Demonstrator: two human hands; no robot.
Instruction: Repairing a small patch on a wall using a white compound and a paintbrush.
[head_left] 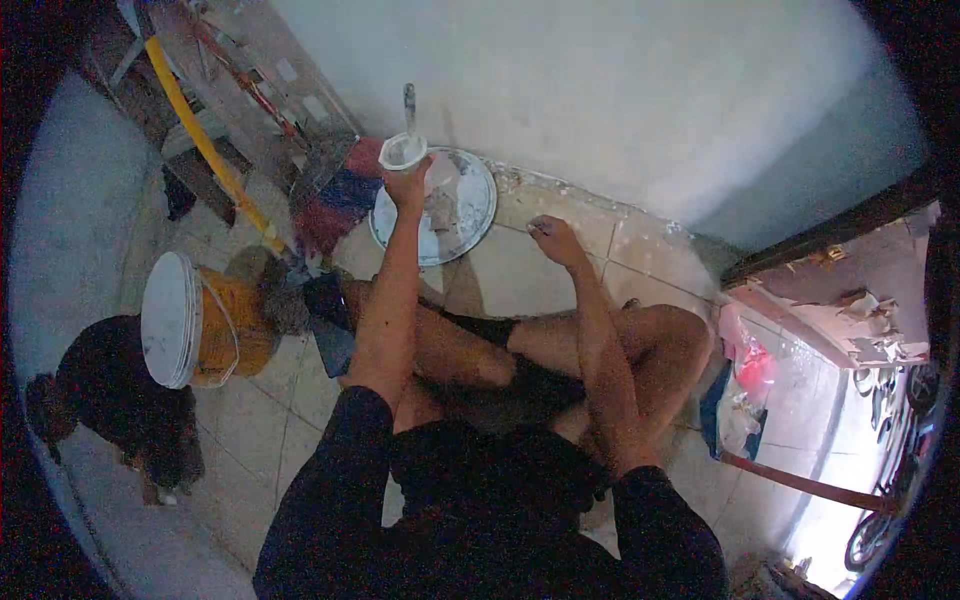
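Observation:
My left hand [406,184] grips a small translucent white plastic cup [401,153] from which a light-coloured tool handle [409,97] sticks up. Beneath it lies a round, whitish, paint-smeared lid or tray [466,228], with pale material on it that I cannot make out clearly. My right hand [555,237] hangs over the tiled floor to the right of the lid, fingers curled together; whether they hold anything is unclear.
A lidded yellow bucket [232,340], yellow pole [205,145], leaning boards [285,70] and red-blue cloth [335,195] are at left. The white wall [650,100] stands ahead. A damaged door [840,310], plastic bags [742,420] and bicycle wheels are at right.

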